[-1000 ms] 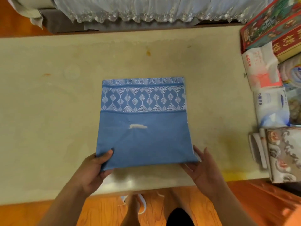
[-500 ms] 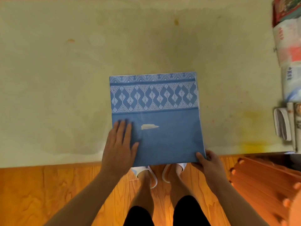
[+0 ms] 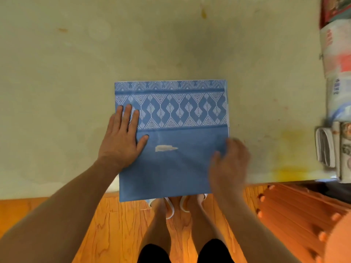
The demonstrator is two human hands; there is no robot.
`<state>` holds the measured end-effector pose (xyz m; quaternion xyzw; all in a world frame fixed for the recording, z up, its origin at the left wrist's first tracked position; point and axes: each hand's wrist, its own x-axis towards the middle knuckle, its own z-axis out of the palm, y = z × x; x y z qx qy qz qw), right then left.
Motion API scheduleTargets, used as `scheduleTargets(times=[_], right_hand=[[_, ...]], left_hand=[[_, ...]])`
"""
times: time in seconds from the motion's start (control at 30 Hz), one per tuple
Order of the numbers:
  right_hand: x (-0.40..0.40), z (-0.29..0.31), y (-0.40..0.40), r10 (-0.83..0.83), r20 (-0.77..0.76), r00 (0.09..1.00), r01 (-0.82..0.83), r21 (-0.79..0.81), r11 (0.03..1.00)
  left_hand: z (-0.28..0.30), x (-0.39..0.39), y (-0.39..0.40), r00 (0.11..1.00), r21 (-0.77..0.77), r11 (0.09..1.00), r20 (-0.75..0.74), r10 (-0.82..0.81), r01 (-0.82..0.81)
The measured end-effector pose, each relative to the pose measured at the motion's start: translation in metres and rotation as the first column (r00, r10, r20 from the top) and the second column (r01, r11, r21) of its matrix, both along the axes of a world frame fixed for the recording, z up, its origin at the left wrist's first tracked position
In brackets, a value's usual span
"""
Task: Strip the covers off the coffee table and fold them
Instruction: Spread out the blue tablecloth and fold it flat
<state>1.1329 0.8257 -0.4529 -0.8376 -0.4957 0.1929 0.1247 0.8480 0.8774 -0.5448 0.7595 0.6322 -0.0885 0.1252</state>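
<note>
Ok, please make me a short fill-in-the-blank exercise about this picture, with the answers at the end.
1. The folded cloth is mostly ____ in colour.
2. The left hand lies ____ on the cloth, fingers straight.
3. The near edge of the cloth hangs past the edge of the ____.
4. The right hand is too ____ to show its fingers clearly.

Answers: blue; flat; table; blurred
</note>
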Motion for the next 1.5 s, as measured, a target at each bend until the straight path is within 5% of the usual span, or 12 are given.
scheduleTargets(times=[0.1, 0.2, 0.37, 0.53, 0.63, 0.87, 0.97, 1.07, 1.13, 1.2, 1.33, 1.5], right_hand=[[-0.059, -0.027, 0.058, 0.603, 0.095, 0.792, -0.608, 0.029, 0.794], [-0.078, -0.066, 0.121, 0.783, 0.230, 0.577, -0.790, -0.087, 0.607], [0.028, -0.106, 0.178, 0.629, 0.292, 0.720, -0.607, -0.174, 0.776], [0.051, -0.099, 0.183, 0.639, 0.270, 0.720, -0.620, -0.163, 0.767], [0.051, -0.101, 0.182, 0.629, 0.282, 0.725, -0.619, -0.135, 0.774], [0.052, -0.107, 0.180, 0.632, 0.306, 0.712, -0.643, -0.077, 0.762], [0.049, -0.100, 0.181, 0.615, 0.347, 0.708, -0.624, -0.102, 0.775], [0.036, -0.078, 0.159, 0.624, 0.426, 0.655, -0.701, 0.032, 0.713], [0.031, -0.069, 0.118, 0.735, 0.443, 0.514, -0.857, 0.218, 0.467], [0.038, -0.060, 0.076, 0.845, 0.396, 0.359, -0.933, 0.175, 0.315], [0.092, -0.065, 0.062, 0.894, 0.319, 0.314, -0.931, -0.082, 0.356], [0.112, -0.066, 0.061, 0.909, 0.315, 0.274, -0.935, -0.136, 0.329]], left_hand=[[-0.003, 0.001, -0.001, 1.000, 0.035, 0.999, -0.004, -0.006, 0.006], [-0.004, 0.003, -0.002, 1.000, 0.081, 0.996, -0.023, -0.019, 0.021], [0.002, 0.002, 0.006, 0.999, 0.100, 0.995, -0.042, 0.008, -0.004], [0.020, 0.013, 0.071, 0.993, 0.209, 0.976, -0.111, -0.038, 0.061], [0.003, 0.003, 0.098, 0.985, 0.161, 0.971, -0.031, -0.171, 0.174], [-0.007, -0.006, 0.098, 0.987, 0.084, 0.984, 0.020, -0.159, 0.156], [0.004, 0.004, 0.084, 1.000, 0.116, 0.993, 0.005, 0.011, -0.012], [0.026, 0.009, 0.033, 0.973, 0.224, 0.959, 0.190, 0.129, -0.171], [0.037, 0.007, -0.012, 0.953, 0.252, 0.966, 0.301, -0.022, -0.057], [0.041, -0.004, -0.042, 0.934, 0.163, 0.971, 0.285, -0.215, 0.174], [0.038, -0.039, -0.036, 0.866, -0.046, 0.882, 0.217, -0.450, 0.470], [0.042, -0.053, -0.009, 0.770, -0.105, 0.764, 0.147, -0.621, 0.636]])
